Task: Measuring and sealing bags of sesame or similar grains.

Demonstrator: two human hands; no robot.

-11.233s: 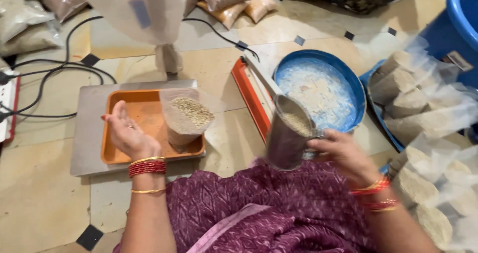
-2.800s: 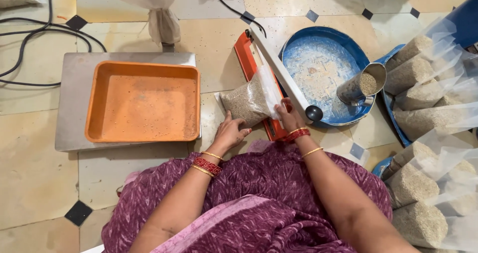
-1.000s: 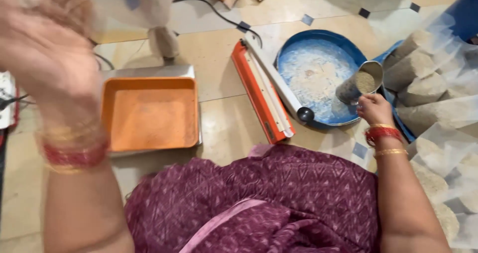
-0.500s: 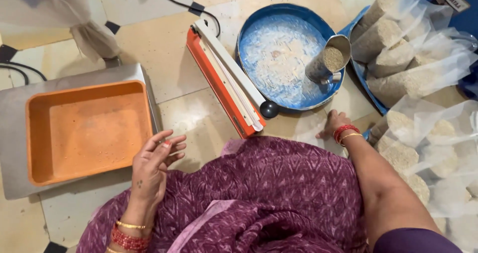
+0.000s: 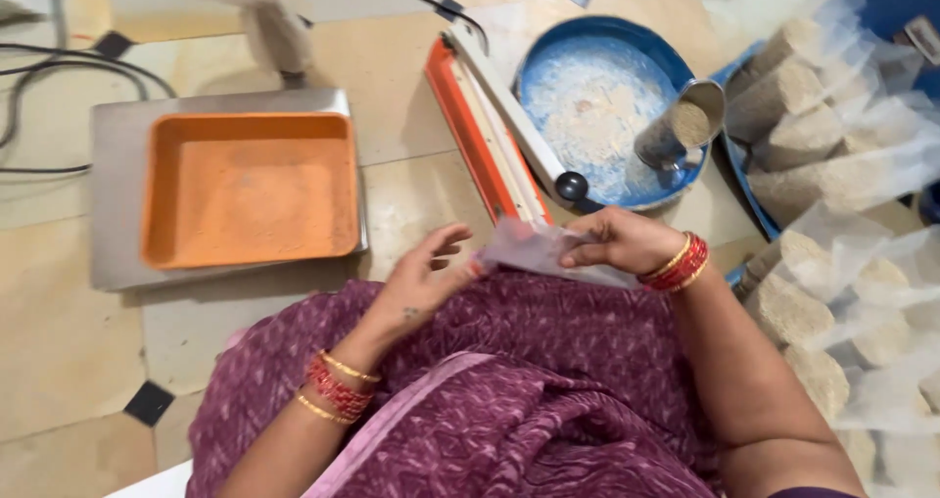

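Note:
My right hand (image 5: 615, 241) pinches an empty clear plastic bag (image 5: 534, 251) held flat over my lap. My left hand (image 5: 423, 281) touches the bag's left end with its fingers spread. Both wrists wear red and gold bangles. Ahead of my left hand an empty orange tray (image 5: 251, 188) sits on a steel weighing scale (image 5: 116, 165). Just beyond the bag lies an orange and white heat sealer (image 5: 492, 126). A blue basin (image 5: 599, 96) holds pale grain, with a steel cup (image 5: 676, 131) of grain lying in it on its right side.
Several filled clear bags of grain (image 5: 842, 185) are heaped on the right, some on a blue lid. Black cables (image 5: 59, 62) run across the tiled floor at the far left. A stuffed plastic sack (image 5: 264, 8) stands beyond the scale.
My right hand has come back from the right side with an empty bag, and my left hand has risen from my lap to meet it.

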